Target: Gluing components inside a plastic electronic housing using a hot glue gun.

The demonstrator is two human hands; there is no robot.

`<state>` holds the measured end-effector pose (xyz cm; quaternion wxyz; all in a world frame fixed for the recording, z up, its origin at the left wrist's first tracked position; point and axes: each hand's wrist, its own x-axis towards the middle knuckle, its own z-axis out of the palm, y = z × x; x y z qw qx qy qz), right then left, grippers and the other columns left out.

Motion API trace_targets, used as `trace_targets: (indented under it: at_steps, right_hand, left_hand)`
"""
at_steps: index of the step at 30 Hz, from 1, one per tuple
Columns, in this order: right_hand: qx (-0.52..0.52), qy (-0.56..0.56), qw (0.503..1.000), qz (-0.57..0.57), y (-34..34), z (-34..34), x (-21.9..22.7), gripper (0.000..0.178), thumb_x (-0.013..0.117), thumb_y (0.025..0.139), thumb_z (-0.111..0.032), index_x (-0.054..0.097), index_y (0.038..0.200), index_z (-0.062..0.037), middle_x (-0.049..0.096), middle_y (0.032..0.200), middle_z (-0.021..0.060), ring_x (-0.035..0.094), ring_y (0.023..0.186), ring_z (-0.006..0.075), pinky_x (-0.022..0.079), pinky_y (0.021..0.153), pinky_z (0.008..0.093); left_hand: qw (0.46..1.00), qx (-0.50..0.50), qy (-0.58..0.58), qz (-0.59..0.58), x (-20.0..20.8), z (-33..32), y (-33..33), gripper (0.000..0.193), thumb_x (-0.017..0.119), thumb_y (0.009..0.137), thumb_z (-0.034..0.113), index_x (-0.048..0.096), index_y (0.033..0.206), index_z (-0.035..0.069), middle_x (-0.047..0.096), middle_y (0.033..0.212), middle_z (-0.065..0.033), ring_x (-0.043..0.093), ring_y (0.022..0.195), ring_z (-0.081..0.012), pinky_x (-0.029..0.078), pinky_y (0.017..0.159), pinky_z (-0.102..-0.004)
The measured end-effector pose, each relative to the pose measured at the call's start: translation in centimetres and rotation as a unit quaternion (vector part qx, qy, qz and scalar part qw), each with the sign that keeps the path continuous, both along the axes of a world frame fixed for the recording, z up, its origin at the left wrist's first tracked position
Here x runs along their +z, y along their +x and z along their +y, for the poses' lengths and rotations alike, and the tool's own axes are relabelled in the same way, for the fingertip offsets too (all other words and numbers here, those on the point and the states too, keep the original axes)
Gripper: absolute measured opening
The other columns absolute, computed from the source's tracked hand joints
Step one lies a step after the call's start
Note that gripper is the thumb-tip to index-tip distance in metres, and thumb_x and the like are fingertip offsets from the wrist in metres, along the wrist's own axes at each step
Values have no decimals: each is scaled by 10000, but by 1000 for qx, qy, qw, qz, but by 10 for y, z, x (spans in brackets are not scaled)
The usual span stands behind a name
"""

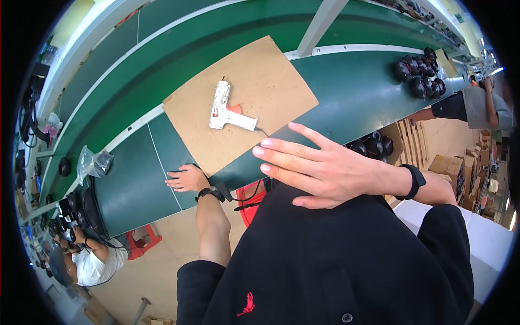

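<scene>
My right hand [319, 169] lies flat against my chest over the black shirt, fingers spread and pointing left, holding nothing; a black band sits on that wrist. My left hand [187, 179] rests palm down on the near edge of the green workbench [352, 92], fingers apart, empty, with a black watch on the wrist. Just beyond it lies a brown board [271, 81] with a white hot glue gun [225, 111] on its middle, the nozzle pointing away from me and the cord trailing toward the bench edge.
Several black round parts [420, 73] cluster at the far right of the bench, more [374, 145] below its edge. A clear plastic bag [93, 162] lies at the left. One person [92, 260] sits at lower left, another [482, 105] at right. A red stool [142, 241] stands on the floor.
</scene>
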<state>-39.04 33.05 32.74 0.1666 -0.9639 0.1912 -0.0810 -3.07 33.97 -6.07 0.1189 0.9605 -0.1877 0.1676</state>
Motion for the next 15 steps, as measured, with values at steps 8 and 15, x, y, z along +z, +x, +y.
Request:
trace_targets:
  at_steps: [8, 15]
  right_hand:
    - [-16, 38, 999, -35, 4, -1, -2, 639, 598, 947, -355, 431, 1449, 2, 333, 1588, 187, 347, 1468, 326, 303, 1159, 536]
    - [-61, 37, 995, -67, -10, -10, -4, 649, 642, 901, -267, 429, 1445, 14, 381, 1539, 222, 375, 1422, 418, 380, 1108, 512]
  left_hand:
    - [1000, -6, -1, -11, 3, 1, -1, 540, 467, 942, 299, 479, 1413, 34, 447, 1485, -261, 423, 1391, -384, 316, 1138, -533]
    - [1000, -6, -6, -27, 0, -1, 0, 537, 469, 942, 303, 486, 1411, 40, 448, 1485, -253, 431, 1386, -383, 329, 1129, -531]
